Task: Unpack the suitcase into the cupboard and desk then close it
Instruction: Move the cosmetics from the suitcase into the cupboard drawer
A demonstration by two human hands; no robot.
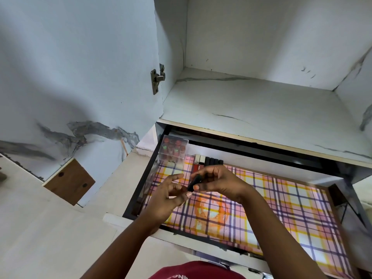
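An open drawer (pixel 138 190) lined with plaid paper (pixel 281 208) sits below a white marble-patterned cupboard shelf (pixel 261 109). My right hand (pixel 219 182) pinches a small black tube (pixel 193 183) above the drawer's left part. My left hand (pixel 171 196) hovers just left of the tube, fingers spread, its thumb near the tube's lower end. At the drawer's back lies a row of lipstick-like tubes (pixel 208 161), and a clear box of small bottles (pixel 173 150) stands in the back left corner. The suitcase is out of view.
The cupboard door (pixel 80 77) stands open to the left, with a metal hinge (pixel 157 79) on its edge. A brown board (pixel 69 181) leans at the door's lower corner. Pale floor tiles (pixel 50 238) lie at the lower left.
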